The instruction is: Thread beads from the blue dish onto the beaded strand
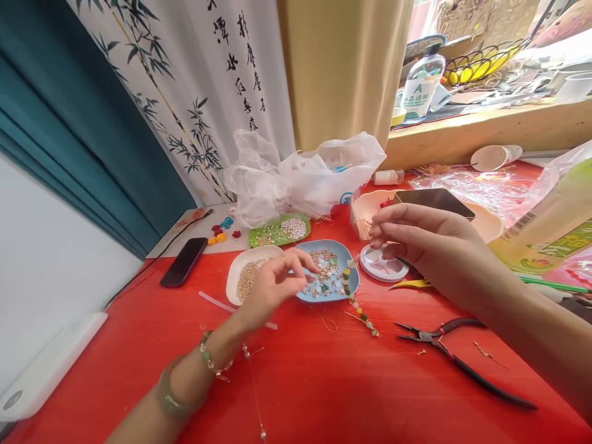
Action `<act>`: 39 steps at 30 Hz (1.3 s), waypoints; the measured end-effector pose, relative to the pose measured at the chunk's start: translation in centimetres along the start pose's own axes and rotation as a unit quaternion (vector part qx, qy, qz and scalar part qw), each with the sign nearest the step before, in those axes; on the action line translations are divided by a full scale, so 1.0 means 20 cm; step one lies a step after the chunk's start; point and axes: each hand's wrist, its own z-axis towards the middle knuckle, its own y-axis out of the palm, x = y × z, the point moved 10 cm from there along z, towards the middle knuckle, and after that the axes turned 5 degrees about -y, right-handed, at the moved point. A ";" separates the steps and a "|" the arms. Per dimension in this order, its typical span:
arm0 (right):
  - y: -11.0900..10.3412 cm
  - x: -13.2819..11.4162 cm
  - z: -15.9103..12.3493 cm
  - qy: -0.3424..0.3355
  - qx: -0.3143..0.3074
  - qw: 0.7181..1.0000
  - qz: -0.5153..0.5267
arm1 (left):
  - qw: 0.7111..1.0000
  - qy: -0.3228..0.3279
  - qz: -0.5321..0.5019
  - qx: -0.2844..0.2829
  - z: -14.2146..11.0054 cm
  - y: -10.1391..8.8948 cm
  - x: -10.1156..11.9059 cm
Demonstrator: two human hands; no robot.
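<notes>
My left hand [277, 280] pinches small findings over the blue dish [345, 253], which keeps them from scattering. My right hand [416, 237] holds the beaded strand [358, 305] pinched and raised, so it hangs free.

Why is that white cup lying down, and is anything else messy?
The white cup lies tipped on its side at the back of the red table. A few tiny gold bits lie loose near the black pliers, outside the blue dish. Nothing looks broken.
</notes>
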 end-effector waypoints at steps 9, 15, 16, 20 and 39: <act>0.09 -0.01 -0.03 0.038 -0.045 0.994 0.097 | 0.963 -0.116 -0.240 0.026 -0.02 0.06 -0.08; 0.15 -0.01 -0.06 0.039 -0.068 0.993 0.084 | 0.984 -0.172 -0.042 0.033 -0.03 0.10 -0.15; 0.16 -0.01 -0.07 0.039 -0.073 0.993 0.082 | 0.985 -0.168 -0.008 0.035 -0.03 0.09 -0.15; 0.18 0.00 -0.07 0.041 -0.081 0.993 0.081 | 0.989 -0.110 0.090 0.042 -0.05 0.09 -0.08; 0.24 -0.04 -0.08 -0.070 -0.096 0.954 -0.274 | 0.987 -0.104 0.094 0.074 -0.05 0.07 -0.07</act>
